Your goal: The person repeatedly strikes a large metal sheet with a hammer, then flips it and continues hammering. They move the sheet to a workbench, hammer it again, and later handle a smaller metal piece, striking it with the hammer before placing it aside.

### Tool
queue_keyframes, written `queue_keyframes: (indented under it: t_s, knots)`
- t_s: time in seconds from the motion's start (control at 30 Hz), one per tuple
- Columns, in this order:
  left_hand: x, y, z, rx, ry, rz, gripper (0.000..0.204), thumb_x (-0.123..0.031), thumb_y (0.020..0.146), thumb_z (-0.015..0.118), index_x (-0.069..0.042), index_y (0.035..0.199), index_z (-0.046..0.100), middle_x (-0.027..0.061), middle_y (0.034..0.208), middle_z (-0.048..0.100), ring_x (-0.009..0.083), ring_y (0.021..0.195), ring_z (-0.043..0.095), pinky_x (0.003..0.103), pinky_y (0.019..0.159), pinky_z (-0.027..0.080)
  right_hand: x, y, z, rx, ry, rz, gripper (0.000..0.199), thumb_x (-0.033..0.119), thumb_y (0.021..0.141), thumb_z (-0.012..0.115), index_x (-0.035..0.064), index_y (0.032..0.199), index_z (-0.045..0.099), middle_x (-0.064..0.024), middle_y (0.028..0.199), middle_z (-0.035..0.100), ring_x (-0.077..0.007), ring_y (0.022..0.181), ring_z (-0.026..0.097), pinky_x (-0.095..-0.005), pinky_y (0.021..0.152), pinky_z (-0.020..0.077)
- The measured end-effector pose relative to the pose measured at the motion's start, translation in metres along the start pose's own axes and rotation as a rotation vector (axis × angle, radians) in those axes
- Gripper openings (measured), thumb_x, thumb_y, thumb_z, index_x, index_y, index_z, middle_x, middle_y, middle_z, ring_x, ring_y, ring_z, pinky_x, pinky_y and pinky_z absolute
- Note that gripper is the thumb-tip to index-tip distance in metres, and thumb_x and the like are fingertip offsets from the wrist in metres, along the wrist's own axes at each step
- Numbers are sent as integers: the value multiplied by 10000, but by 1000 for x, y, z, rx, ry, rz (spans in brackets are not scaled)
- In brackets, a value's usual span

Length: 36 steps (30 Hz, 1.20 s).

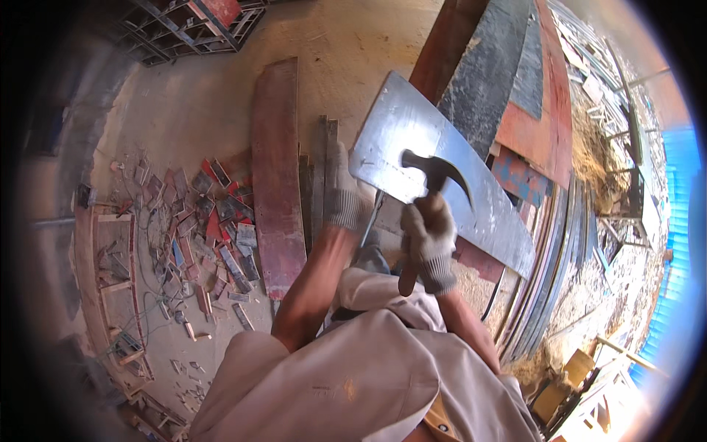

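My right hand [430, 234], in a pale work glove, is closed round the handle of a claw hammer [437, 171]. The dark hammer head is in front of a shiny grey panel [482, 214], wide and tapering to the right. At the panel's left edge is my gloved left hand [349, 193], gripping that edge with its fingers pointing away from me; the fingertips are partly blurred. A thin dark rod [372, 217] shows just below the panel, beside my left wrist.
A long reddish board [278, 177] lies left of my arm, with narrow dark planks [324, 169] beside it. Farther left are scattered wood offcuts [210, 228]. Large stacked boards [490, 81] lie at the far right, and long strips [549, 272] to the right. A metal rack [188, 29] stands far left.
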State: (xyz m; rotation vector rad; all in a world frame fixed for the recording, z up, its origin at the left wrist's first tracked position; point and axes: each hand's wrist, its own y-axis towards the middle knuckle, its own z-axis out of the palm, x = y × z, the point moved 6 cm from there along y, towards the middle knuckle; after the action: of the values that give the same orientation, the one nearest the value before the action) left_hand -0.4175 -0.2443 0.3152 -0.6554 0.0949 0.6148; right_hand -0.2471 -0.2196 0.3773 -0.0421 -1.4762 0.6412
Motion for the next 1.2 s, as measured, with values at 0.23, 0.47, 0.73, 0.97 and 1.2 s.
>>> queue_keyframes:
  t_s: [0.23, 0.47, 0.73, 0.97, 1.2]
  knots:
    - [-24, 16, -5, -20, 156, 42, 534, -438, 1104, 532, 36, 1338, 598, 156, 1275, 698, 264, 1173, 660, 378, 1121, 473, 3, 13, 34, 169, -112, -84, 136, 45, 979, 683, 37, 993, 549, -13, 821, 602, -131, 674, 543, -317, 635, 499]
    - [-31, 20, 3, -85, 97, 27, 546, -533, 1051, 578, -39, 1268, 663, 119, 1199, 731, 248, 1094, 664, 449, 1059, 506, -4, 10, 58, 257, -216, -9, 87, 46, 1001, 657, 28, 1052, 589, -45, 875, 647, -128, 791, 597, -317, 747, 523]
    - [-30, 4, 9, 177, 220, 179, 324, -159, 1068, 537, 45, 1310, 605, 173, 1390, 651, 295, 1334, 592, 518, 1202, 426, 13, 24, 44, 304, -185, -66, 105, 104, 993, 680, 60, 976, 586, -14, 783, 605, -103, 587, 563, -269, 501, 442]
    - [-9, 38, -16, 208, -361, -96, 319, -79, 1073, 491, 78, 1332, 591, 208, 1353, 658, 298, 1243, 650, 493, 1111, 536, 61, 59, 31, 500, -299, 131, 179, 180, 969, 707, 30, 968, 611, 5, 689, 561, -88, 497, 515, -251, 445, 412]
    - [-19, 47, -32, 240, -223, -116, 253, -78, 1068, 532, 40, 1266, 638, 187, 1217, 706, 260, 1121, 694, 429, 1025, 587, 37, 49, 47, 272, -75, -138, 96, 125, 1030, 647, 44, 993, 608, -1, 697, 569, -97, 511, 517, -293, 453, 420]
